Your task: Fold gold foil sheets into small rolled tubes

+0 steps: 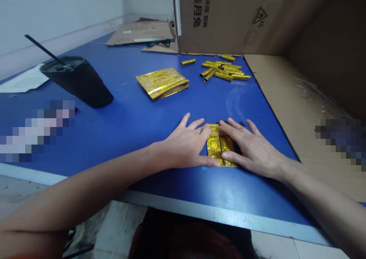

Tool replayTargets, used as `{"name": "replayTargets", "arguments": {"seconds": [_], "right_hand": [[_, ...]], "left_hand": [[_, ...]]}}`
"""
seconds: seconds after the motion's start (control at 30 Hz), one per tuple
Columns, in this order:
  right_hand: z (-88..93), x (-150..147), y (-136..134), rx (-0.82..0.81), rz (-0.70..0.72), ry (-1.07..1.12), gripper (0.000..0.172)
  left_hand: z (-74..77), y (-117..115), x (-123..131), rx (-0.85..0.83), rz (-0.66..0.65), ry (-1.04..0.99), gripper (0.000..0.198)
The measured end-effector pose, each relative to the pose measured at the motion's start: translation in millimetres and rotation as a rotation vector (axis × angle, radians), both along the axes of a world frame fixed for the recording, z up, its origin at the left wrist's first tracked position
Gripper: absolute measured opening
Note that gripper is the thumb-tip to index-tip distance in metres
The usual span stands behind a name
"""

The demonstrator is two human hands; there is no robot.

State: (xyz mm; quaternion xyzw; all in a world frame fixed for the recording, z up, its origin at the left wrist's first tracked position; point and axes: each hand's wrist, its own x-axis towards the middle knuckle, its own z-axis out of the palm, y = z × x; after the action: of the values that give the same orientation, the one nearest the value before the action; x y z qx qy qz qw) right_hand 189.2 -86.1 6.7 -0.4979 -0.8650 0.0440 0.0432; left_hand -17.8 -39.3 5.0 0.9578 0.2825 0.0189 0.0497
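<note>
Item: gold foil sheet [217, 144], flat on blue tabletop [137, 114], between my hands. Left hand [187, 144] and right hand [251, 148] spread, fingertips pressing its edges, seemingly folding it. Foil stack [162, 82] well apart.

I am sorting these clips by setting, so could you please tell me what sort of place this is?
Probably a small handcraft or packing workbench: both hands press a gold foil sheet on a blue table, with a stack of foil sheets, a pile of rolled foil pieces and cardboard boxes behind.
</note>
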Motion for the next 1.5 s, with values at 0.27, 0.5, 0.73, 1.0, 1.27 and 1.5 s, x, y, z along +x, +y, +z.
{"name": "replayTargets", "arguments": {"seconds": [0.27,0.5,0.73,1.0,1.27,1.5], "right_hand": [[2.3,10,0,-0.042,0.026,0.022,0.055],[8.9,29,-5,-0.131,0.055,0.005,0.056],[12.4,29,-5,-0.212,0.037,0.005,0.049],[12.1,27,-5,-0.192,0.042,0.053,0.045],[14.6,28,-6,-0.256,0.059,0.032,0.048],[12.0,25,-7,-0.233,0.054,0.027,0.055]], "left_hand": [[2.5,2,-2,-0.018,-0.021,0.037,0.076],[5.7,6,-10,-0.104,-0.057,0.055,0.057],[1.7,6,-10,-0.102,-0.120,-0.022,0.047],[5.7,4,-12,-0.077,-0.182,-0.045,0.042],[0.2,-2,-7,0.008,-0.162,-0.039,0.062],[-1.8,-6,-4,0.094,-0.166,-0.036,0.061]]}}
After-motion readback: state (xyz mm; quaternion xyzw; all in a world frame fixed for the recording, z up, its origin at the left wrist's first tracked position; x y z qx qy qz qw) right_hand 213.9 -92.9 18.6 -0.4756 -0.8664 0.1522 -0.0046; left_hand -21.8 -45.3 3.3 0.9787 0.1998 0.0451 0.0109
